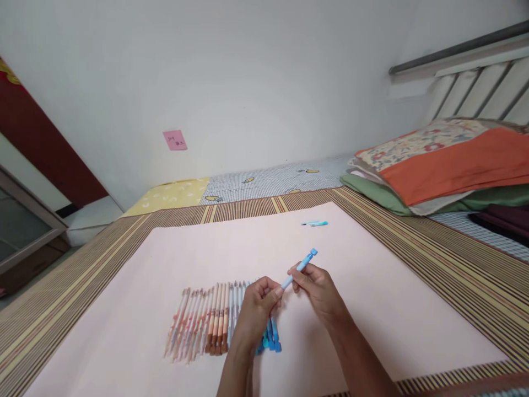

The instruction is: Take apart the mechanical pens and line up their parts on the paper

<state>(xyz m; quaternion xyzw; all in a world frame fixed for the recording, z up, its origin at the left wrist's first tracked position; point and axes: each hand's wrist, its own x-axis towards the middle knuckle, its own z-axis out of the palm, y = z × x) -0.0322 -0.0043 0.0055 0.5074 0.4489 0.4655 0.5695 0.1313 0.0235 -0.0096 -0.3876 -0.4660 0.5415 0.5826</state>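
A light-blue pen (303, 263) with a darker blue end is held slantwise above the pink sheet (351, 259). My left hand (260, 303) pinches its lower end, and my right hand (316, 286) grips it nearer the blue upper end. Below and to the left lies a row of pens: clear ones with reddish patterns (185, 325), brown-and-peach ones (217, 320), and blue ones (273, 335). My left hand and forearm hide part of the blue group. Farther off on the sheet, a small turquoise pen-like item (316, 224) lies by itself.
The sheet rests on a striped mat (413, 253). Folded bedding with an orange cover (454, 162) is stacked at the right, near a white radiator (483, 88). A pink note (175, 140) is stuck to the white wall behind. A yellow cloth (169, 196) lies at the back left.
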